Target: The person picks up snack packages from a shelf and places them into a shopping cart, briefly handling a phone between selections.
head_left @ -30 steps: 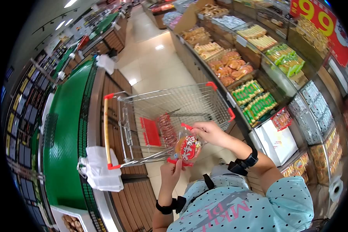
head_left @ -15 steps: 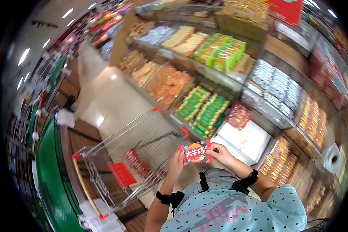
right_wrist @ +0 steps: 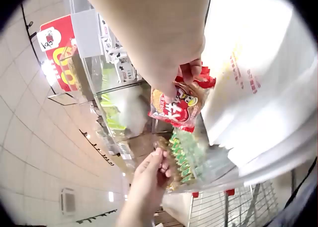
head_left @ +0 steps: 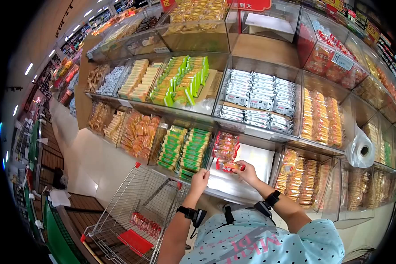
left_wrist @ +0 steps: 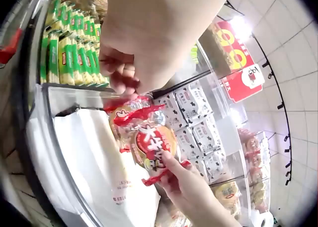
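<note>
My right hand pinches one end of a round pastry packet, which has a red and clear wrapper with white lettering. The packet is over a display bin lined with a white sheet, just in front of several like packets at the bin's left. In the left wrist view, thumb and fingers grip the lower end of the packet. Apart from it, my left hand hovers by the bin's front left corner with loosely curled fingers, holding nothing. In the right wrist view the left hand appears below the packet.
Left of the bin are green-wrapped snacks; to its right lie round packaged biscuits. White packets fill the bin behind. A shopping cart with red packets inside stands at front left. A plastic bag roll hangs at right.
The view has turned right toward the shelves, leaving the cart at lower left. Both hands held the packet before; the left has let go, and the right has carried it over the white-lined bin.
</note>
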The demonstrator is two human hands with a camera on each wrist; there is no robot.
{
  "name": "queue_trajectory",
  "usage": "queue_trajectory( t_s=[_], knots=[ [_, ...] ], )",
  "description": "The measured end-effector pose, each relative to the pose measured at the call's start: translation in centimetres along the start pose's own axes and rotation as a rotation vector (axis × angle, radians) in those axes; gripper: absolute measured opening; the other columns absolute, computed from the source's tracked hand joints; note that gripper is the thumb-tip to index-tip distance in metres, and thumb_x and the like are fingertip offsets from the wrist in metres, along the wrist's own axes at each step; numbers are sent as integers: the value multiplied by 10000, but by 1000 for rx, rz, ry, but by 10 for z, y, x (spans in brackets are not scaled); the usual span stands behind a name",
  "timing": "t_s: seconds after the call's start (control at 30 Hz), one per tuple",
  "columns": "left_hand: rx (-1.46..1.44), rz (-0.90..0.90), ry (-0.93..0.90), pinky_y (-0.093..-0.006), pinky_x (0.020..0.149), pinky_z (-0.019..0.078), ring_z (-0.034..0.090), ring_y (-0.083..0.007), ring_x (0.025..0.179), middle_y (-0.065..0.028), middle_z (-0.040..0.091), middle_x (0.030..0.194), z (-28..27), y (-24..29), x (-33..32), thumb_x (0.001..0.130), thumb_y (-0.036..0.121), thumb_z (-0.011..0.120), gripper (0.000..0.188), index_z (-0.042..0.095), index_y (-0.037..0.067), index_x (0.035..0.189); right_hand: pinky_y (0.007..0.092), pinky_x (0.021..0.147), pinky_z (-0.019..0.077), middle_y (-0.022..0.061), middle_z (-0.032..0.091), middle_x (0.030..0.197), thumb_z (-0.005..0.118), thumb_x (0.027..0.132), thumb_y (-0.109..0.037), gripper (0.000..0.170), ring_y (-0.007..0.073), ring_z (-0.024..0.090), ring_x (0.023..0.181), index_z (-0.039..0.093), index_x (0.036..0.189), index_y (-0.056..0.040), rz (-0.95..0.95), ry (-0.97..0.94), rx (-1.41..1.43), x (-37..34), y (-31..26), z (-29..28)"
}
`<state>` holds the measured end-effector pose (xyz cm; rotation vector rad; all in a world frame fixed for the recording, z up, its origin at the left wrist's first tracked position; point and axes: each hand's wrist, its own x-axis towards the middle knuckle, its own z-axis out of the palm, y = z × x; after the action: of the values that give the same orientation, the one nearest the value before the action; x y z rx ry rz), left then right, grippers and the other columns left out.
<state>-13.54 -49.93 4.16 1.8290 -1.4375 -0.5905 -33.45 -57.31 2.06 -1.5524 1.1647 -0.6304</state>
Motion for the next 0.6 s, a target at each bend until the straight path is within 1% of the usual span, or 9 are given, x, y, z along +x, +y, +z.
queue_trajectory(
  t_s=[0.07,0.1,0.17,0.2,0.23,0.3,0.4,0.5,0.6],
  knots=[
    [-6,41,-58,-326,491,406,534,-258,546,-135,539,617,10,-5,4,744,159,532,128,524,33,722,262,513,431,87,561,671,654,659,-170,299,140,528,537,533,890,-25,20,68,-145,7,-19,-3],
    [-13,-2,-142,-333,557,435,553,-267,611,-135,563,701,16,-3,5,739,163,535,147,543,34,809,265,517,430,97,560,689,656,652,-165,301,159,531,545,533,889,-26,-75,116,-172,12,-14,1],
    [-1,97,-140,-308,567,448,569,-250,617,-141,577,771,31,1,6,738,146,550,228,514,25,927,270,525,429,116,556,724,658,638,-154,306,196,537,560,533,887,-27,-266,211,-226,23,1,14],
    [39,52,-220,-334,675,442,562,-281,774,-179,546,918,35,6,6,738,133,543,372,424,36,1077,291,552,427,138,531,772,655,617,-123,298,245,528,608,522,865,-25,-305,235,-199,27,5,18],
    [53,155,-235,-355,756,407,495,-337,923,-247,413,1104,41,7,8,733,126,537,493,329,69,1176,298,559,426,138,521,775,651,618,-115,290,251,523,627,514,857,-25,-300,250,-205,30,9,21],
    [165,196,-268,-377,777,400,385,-368,1036,-249,245,1230,40,27,11,715,118,521,602,242,179,1245,312,573,424,140,501,780,643,619,-100,276,264,514,665,500,841,-24,-291,281,-217,33,7,24],
    [255,202,-263,-373,776,404,374,-389,1040,-251,175,1261,45,30,14,708,100,513,648,205,249,1258,325,584,419,140,480,793,635,620,-80,280,285,500,693,478,845,-30,-280,258,-195,37,8,27],
    [216,90,-337,-369,774,408,388,-399,1020,-264,174,1255,44,25,20,703,93,511,659,197,254,1260,340,576,421,149,473,792,613,649,-91,260,307,497,690,467,853,-27,-285,253,-197,37,2,29],
    [231,74,-376,-367,764,413,408,-407,994,-273,209,1237,38,20,22,706,91,506,645,210,249,1257,359,563,423,154,473,787,602,669,-121,249,324,500,679,465,853,-25,-306,250,-245,38,-1,31]
  ],
)
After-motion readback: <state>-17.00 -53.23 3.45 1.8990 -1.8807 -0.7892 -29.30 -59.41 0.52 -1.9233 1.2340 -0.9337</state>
